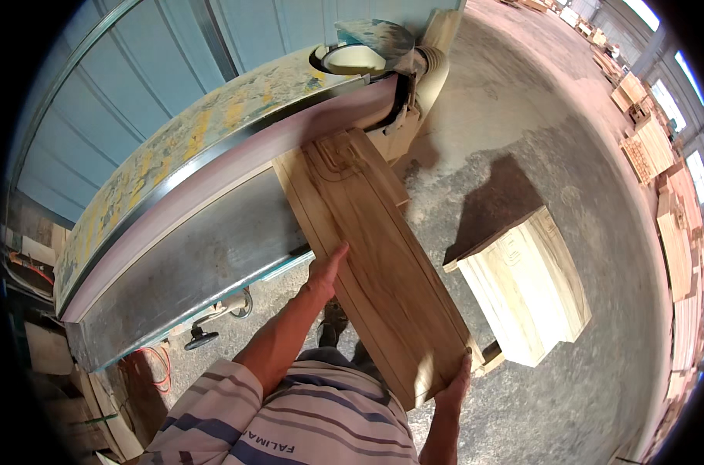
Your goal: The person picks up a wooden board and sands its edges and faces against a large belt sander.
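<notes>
I have left hand and right hand gripping the board, end at the belt: sanding, I'd judge, with steady pressure called for next.

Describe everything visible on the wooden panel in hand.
The panel is long, flat and brown, apparently solid wood, with streaky grain, lines along its long edges and a looping pattern near its far end. A bright patch shows near its close end. It slants from the pinkish band of the machine toward the person, its far part over the grey metal table; contact with either is unclear. The left grip holds its left edge, the right grip its near right corner.
</notes>
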`<state>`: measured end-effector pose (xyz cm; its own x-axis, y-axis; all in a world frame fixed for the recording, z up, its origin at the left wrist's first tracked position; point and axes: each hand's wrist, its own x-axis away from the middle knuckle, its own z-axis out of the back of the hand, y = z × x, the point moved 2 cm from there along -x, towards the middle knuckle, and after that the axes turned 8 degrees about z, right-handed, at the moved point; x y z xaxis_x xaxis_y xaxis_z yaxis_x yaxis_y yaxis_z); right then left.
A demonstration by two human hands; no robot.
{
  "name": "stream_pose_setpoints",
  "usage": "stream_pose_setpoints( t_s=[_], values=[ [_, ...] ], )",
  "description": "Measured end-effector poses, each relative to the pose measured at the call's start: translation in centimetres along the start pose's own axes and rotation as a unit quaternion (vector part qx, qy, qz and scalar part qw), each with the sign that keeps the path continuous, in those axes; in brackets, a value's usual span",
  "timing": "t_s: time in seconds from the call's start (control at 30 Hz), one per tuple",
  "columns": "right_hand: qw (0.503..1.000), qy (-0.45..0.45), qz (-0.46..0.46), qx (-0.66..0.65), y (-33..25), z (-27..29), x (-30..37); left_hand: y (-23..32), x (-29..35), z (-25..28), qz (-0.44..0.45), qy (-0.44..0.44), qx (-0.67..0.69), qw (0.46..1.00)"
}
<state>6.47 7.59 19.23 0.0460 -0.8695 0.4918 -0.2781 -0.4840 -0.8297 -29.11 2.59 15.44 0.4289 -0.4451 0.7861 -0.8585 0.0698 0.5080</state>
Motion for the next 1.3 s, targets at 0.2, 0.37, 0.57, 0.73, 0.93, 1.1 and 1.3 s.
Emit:
stream_pose_setpoints(
  t_s=[0.2,0.37,0.57,0.73,0.93,1.1,1.3],
  values=[
    [0.999,-0.011,0.016,0.034,0.5,1.6,-0.3,-1.0,0.3,0.1,-0.025,-0.057,0.021,0.998],
    [0.999,-0.012,0.029,0.037,-1.2,2.9,1.4,-3.4,1.4,-0.1,0.006,-0.025,0.003,1.0],
    [0.998,-0.044,0.035,0.015,0.0,3.7,0.3,-2.8,0.9,0.2,0.007,-0.04,0.004,0.999],
    [0.999,-0.021,0.023,0.018,0.4,2.2,0.0,-1.8,-0.5,0.8,-0.011,-0.048,0.008,0.999],
    [0.996,0.038,0.012,0.077,-0.9,-0.8,0.6,-0.4,-1.2,0.5,-0.002,-0.053,0.03,0.998],
    [0.996,0.052,0.024,0.069,-2.2,-2.2,1.0,-0.6,-1.0,0.7,0.017,-0.029,0.012,0.999],
    [0.999,0.036,0.016,-0.004,-0.2,-0.4,0.0,-0.1,-0.3,0.4,0.009,-0.057,0.017,0.998]
  ],
)
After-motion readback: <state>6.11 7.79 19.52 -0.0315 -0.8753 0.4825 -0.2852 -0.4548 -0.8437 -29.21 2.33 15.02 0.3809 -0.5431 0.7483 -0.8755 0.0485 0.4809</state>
